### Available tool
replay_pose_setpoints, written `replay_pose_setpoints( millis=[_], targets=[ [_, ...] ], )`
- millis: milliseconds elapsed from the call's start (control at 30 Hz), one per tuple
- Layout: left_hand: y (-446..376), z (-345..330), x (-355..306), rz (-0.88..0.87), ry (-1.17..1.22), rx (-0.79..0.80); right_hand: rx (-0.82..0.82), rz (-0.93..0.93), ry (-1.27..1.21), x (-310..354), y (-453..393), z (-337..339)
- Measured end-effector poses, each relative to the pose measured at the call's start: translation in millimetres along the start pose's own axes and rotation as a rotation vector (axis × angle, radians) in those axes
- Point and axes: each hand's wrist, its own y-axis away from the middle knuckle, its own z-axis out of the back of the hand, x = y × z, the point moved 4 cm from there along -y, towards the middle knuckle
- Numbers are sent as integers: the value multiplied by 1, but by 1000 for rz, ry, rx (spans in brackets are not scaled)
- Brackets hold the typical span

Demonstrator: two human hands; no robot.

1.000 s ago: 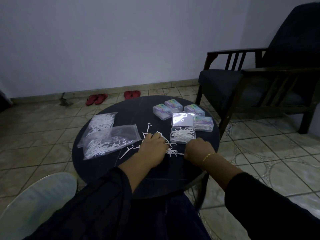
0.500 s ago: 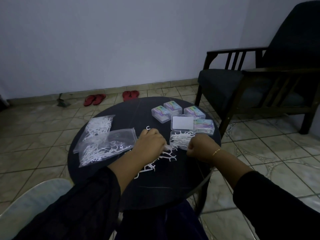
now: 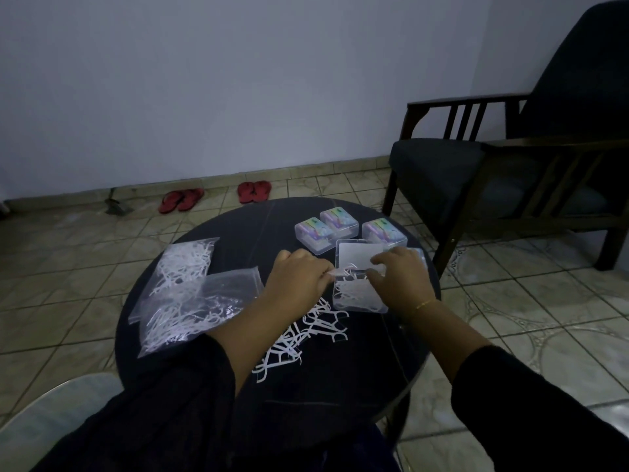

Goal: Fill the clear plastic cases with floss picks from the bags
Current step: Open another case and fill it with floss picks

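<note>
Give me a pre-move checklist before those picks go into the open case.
1. Open case lid up: ok.
2. Left hand pinches picks at the case's left edge: ok.
3. Right hand over the case, steadying it: cannot tell whether it grips.
4. Room left in the case: cannot tell, picks already lie inside.
5. Loose picks within reach on the table: ok.
6. Bags of spare picks at left: ok.

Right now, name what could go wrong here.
The open case sits close to the table edge on the right, so a nudge from the right hand might tip it off. The left hand pinches picks at the case rim; some could drop onto the loose floss picks.
</note>
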Motion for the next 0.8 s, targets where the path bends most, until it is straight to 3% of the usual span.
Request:
replay_pose_setpoints(
  millis=[100, 233, 400, 633, 800],
  targets=[
    [-10, -12, -14, -59, -57, -4, -166, -138, -191, -23, 14, 0],
    [-22, -27, -32, -80, -53, 2, -284, -188, -388, -30, 29, -2],
    [-15, -42, -37, -64, -19, 8, -202, -172, -447, -26, 40, -24],
    [11, -41, -22, 83, 104, -121, -240, -182, -471, -25, 51, -28],
    [21, -46, -15, 279, 35, -7, -166, -187, -371, -23, 54, -31]
  ],
)
